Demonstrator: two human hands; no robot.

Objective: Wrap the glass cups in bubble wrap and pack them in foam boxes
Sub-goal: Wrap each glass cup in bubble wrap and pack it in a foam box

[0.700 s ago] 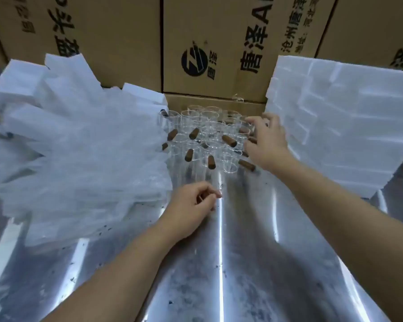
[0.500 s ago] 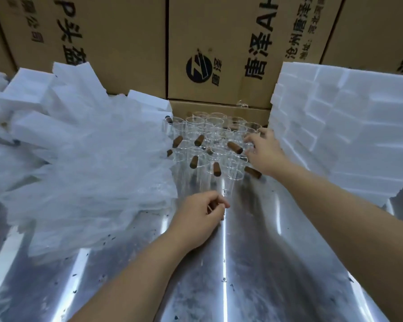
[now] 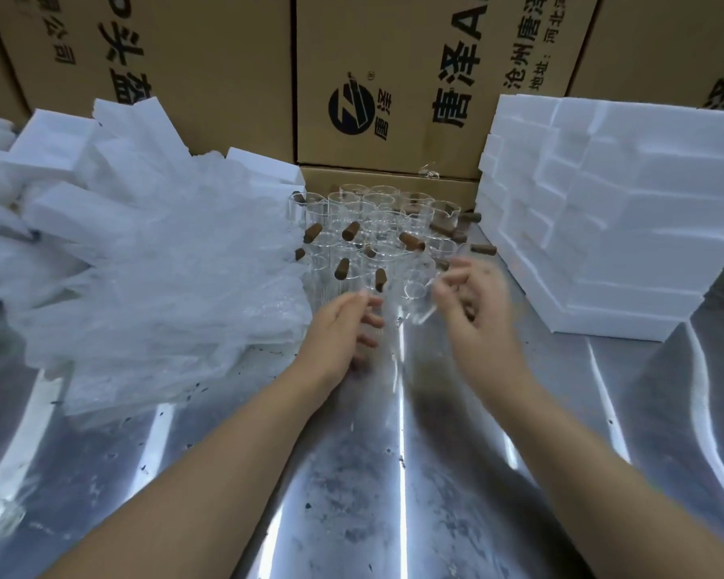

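My right hand (image 3: pixel 473 305), blurred, grips a clear glass cup with brown handle (image 3: pixel 415 291). The cup sits just left of my fingers. My left hand (image 3: pixel 339 332) is close beside it, fingers loosely curved; can't tell if it's holding anything. The cluster of matching glass cups (image 3: pixel 377 211) is just beyond both hands. The clear bubble wrap pile (image 3: pixel 164 294) is left of my left hand, the white foam boxes (image 3: pixel 602 244) right of my right.

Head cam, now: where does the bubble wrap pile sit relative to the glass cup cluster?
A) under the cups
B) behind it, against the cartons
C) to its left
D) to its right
C: the bubble wrap pile spreads out to the left of the glass cups, while the foam box stack stands on their right.
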